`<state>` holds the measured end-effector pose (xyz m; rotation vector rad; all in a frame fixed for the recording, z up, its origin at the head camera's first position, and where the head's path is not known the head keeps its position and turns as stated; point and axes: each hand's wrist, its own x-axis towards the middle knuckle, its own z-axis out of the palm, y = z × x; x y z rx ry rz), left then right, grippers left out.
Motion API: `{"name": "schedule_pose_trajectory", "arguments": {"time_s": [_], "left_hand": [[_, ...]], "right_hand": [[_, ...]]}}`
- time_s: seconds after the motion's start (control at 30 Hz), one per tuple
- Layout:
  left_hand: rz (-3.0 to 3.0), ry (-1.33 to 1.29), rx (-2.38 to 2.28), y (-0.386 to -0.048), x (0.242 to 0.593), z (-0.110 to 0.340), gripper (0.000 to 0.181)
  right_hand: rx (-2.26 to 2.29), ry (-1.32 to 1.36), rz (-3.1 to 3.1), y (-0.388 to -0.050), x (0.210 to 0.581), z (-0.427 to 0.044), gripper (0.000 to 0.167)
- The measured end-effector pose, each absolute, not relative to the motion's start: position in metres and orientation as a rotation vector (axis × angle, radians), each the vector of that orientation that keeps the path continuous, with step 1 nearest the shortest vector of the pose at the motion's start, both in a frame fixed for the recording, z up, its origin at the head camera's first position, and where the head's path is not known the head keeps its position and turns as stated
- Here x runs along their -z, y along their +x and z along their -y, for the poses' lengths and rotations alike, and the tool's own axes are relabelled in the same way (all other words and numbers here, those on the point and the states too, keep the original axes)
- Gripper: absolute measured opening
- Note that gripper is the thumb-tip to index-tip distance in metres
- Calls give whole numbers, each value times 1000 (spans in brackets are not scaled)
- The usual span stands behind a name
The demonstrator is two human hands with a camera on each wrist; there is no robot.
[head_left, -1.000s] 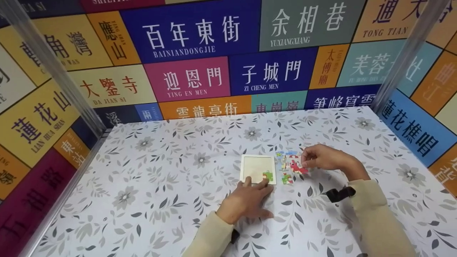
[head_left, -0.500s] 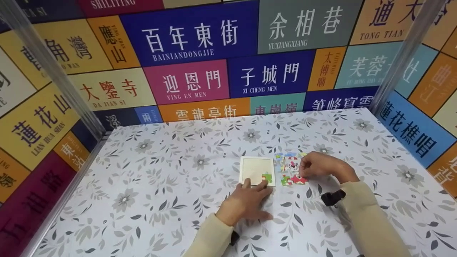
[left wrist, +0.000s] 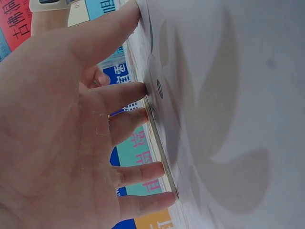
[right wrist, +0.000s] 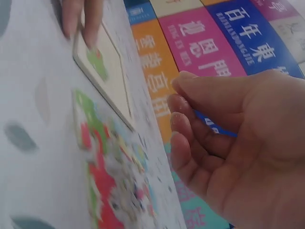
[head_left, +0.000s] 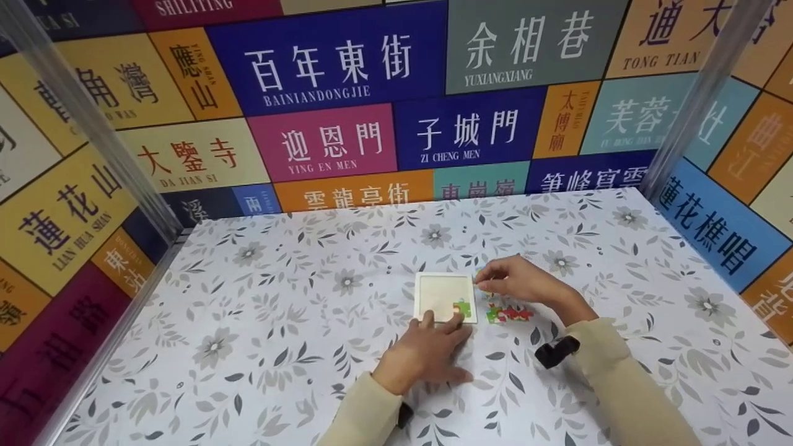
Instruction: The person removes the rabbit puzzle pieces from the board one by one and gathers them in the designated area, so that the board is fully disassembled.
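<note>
A square, pale wooden puzzle tray (head_left: 445, 274) lies on the table with one green and red jigsaw piece (head_left: 463, 308) in its near right corner. My left hand (head_left: 427, 353) rests at the tray's near edge, fingers extended; in the left wrist view its fingertips (left wrist: 155, 169) touch that edge. My right hand (head_left: 523, 282) is just right of the tray, over loose jigsaw pieces (head_left: 513, 314) with red and green pictures. In the right wrist view its fingers (right wrist: 180, 148) are loosely bent, with nothing visible between thumb and fingertips. The hand hides some pieces in the head view.
A white tablecloth (head_left: 297, 291) with grey leaves and flowers covers the table. Coloured panels with Chinese lettering (head_left: 334, 62) stand behind it and at both sides. Clear corner posts (head_left: 700, 105) rise at the back.
My right hand has pushed a red piece nearer, beside the green one, then moved left and away from me towards the tray's right edge. The left hand has stayed put.
</note>
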<state>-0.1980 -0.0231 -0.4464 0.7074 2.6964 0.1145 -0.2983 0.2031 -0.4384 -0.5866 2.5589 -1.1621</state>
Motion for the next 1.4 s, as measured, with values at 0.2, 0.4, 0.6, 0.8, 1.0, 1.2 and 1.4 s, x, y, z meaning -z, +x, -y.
{"name": "schedule_pose_trajectory", "arguments": {"time_s": [0.2,0.4,0.6,0.8,1.0,1.2,1.4], "left_hand": [[-2721,743,-79,-198,446,23,82],[-2716,767,-82,-199,446,26,76],[-2700,804,-148,-207,441,36,64],[-2700,765,-211,-213,437,49,59],[-2688,726,-247,-219,438,59,57],[-2669,749,-354,-224,442,66,59],[-2644,721,-336,-222,440,66,63]], "right_hand": [[1221,-477,-2549,-299,454,-183,24],[1199,-387,-2528,-297,464,-172,22],[1150,-319,-2532,-294,465,-164,22],[1077,-355,-2607,-292,464,-159,21],[1005,-363,-2667,-290,462,-155,21],[979,-421,-2711,-289,462,-154,17],[966,-452,-2728,-289,462,-156,15]]}}
